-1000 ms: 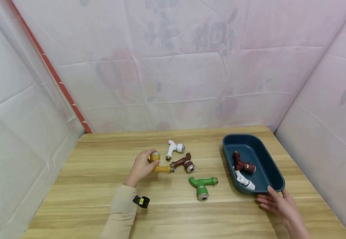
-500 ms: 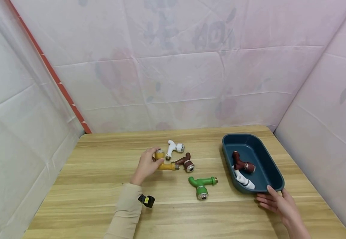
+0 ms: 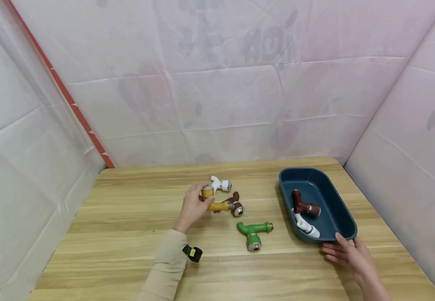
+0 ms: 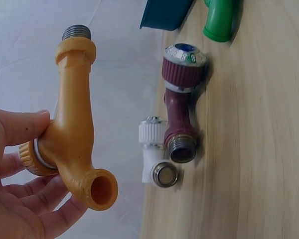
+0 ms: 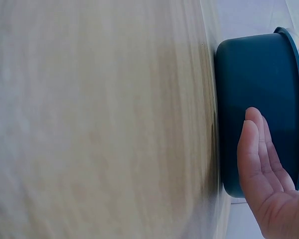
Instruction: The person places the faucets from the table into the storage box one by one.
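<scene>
My left hand (image 3: 192, 209) holds a yellow tap (image 3: 219, 206) by its ribbed knob, thumb and fingers round it. The left wrist view shows that tap (image 4: 74, 109) raised, its threaded end up and its spout opening toward the camera. Beyond it lie a dark red tap (image 4: 178, 107) and a white tap (image 4: 152, 132). My right hand (image 3: 354, 259) grips the near right corner of a dark blue basin (image 3: 331, 213), thumb on the rim and fingers along the outer wall (image 5: 259, 74). Inside the basin are a dark red tap (image 3: 306, 208) and a white tap (image 3: 307, 227).
A green tap (image 3: 254, 234) lies on the wooden table (image 3: 108, 234) between the hands, left of the basin. Patterned cloth walls (image 3: 217, 100) enclose the table at the back and sides.
My left hand has lifted the yellow tap and carried it to the right, so that it now overlaps the dark red tap in the head view. The right hand and basin stay nearly still.
</scene>
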`<act>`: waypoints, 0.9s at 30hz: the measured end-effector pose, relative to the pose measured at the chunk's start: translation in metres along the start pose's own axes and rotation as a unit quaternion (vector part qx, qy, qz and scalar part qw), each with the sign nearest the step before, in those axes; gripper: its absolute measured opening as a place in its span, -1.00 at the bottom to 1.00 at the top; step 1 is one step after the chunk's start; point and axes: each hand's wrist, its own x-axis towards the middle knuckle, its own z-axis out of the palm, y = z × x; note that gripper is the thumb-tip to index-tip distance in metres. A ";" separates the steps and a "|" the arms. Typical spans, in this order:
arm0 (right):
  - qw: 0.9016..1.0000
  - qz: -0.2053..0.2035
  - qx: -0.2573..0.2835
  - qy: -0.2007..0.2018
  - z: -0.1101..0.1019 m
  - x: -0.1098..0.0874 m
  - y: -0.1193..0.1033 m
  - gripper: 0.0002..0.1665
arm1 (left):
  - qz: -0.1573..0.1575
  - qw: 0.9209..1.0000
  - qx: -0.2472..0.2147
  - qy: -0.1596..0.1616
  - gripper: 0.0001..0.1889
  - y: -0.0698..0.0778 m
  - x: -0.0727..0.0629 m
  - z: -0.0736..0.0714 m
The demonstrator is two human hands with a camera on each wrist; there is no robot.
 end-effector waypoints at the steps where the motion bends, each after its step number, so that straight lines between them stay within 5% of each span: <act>1: 1.000 -0.001 0.001 0.000 0.000 0.000 0.000 -0.18 | -0.001 1.000 -0.001 0.002 -0.57 0.001 0.000 0.001; 8: 1.000 -0.006 0.026 0.000 0.000 -0.001 0.001 -0.59 | -0.010 1.000 -0.001 0.000 -0.57 0.007 0.003 0.005; 27: 1.000 -0.007 0.022 -0.002 0.000 -0.002 0.001 -0.57 | -0.003 1.000 -0.023 0.005 -0.55 0.024 0.017 0.015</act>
